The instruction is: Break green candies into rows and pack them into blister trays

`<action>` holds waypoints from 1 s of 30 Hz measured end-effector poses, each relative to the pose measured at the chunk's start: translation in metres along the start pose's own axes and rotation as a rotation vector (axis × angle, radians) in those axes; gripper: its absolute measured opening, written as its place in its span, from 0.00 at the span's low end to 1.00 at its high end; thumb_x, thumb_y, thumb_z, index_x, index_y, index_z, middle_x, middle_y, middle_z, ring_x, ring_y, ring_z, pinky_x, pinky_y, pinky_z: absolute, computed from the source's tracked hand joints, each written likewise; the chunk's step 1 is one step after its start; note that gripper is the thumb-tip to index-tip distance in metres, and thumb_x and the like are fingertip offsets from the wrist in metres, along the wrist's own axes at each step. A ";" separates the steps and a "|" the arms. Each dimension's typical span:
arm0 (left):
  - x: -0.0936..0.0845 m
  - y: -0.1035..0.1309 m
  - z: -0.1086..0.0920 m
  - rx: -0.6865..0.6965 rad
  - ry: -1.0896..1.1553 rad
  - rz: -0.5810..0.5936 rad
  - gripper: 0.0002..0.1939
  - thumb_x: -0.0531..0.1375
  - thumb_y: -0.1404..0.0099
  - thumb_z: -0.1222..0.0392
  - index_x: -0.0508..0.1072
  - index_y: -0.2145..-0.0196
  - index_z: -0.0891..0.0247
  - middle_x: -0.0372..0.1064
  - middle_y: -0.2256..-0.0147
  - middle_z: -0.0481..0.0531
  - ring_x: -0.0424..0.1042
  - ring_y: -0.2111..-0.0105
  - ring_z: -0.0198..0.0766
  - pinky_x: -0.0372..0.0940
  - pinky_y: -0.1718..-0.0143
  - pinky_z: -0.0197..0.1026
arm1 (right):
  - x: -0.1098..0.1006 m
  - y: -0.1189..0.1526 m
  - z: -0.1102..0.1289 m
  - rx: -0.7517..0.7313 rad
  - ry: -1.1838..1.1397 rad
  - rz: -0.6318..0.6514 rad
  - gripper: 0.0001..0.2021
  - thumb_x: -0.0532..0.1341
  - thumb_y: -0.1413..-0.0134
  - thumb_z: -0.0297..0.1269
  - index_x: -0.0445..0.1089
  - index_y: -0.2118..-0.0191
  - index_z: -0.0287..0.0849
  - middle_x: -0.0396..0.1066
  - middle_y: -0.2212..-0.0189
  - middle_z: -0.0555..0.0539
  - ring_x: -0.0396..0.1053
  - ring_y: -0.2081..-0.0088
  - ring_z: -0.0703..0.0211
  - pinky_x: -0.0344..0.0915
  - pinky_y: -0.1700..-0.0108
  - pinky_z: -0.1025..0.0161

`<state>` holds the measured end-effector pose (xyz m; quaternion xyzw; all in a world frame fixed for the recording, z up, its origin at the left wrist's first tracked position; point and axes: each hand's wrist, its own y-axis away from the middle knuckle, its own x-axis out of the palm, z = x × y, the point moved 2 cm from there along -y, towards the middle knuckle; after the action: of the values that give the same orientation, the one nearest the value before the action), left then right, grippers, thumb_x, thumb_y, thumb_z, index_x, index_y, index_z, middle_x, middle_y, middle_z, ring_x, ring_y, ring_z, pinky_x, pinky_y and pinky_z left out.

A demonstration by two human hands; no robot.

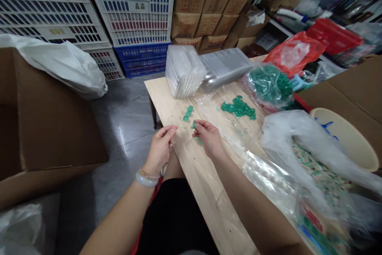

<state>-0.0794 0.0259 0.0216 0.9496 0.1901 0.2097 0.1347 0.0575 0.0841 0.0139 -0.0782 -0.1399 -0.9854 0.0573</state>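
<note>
Over the near edge of the wooden table, my right hand [209, 139] pinches a small green translucent piece [193, 125] between thumb and fingertips. My left hand [162, 143] is just to the left, thumb and forefinger pressed together; whatever they may hold is too small to make out. A short row of green pieces [188, 113] lies on the wood just beyond my hands. Partly hidden below my right hand is another bit of green [198, 140]. Farther right, a loose heap of green pieces [238, 108] rests on clear plastic sheeting.
The wooden table [205, 183] bears stacked clear plastic trays [185, 72] at its far end. A bag of green pieces [270, 84], a white plastic bag [289, 127] and a cream basin [346, 137] stand right. A large cardboard box [56, 119] is left; crates [134, 12] rise behind.
</note>
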 end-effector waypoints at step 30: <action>0.187 -0.059 0.010 0.356 -0.789 0.685 0.08 0.61 0.54 0.70 0.70 0.86 0.62 0.62 0.83 0.49 0.65 0.71 0.40 0.55 0.67 0.38 | -0.180 0.016 0.073 -0.359 0.514 -0.553 0.16 0.56 0.55 0.50 0.65 0.71 0.39 0.66 0.80 0.50 0.63 0.79 0.65 0.64 0.74 0.64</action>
<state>0.0639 0.1552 0.0579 0.9717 -0.1624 -0.1658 -0.0429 0.2464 0.1056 0.0568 0.2020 0.0373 -0.9598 -0.1911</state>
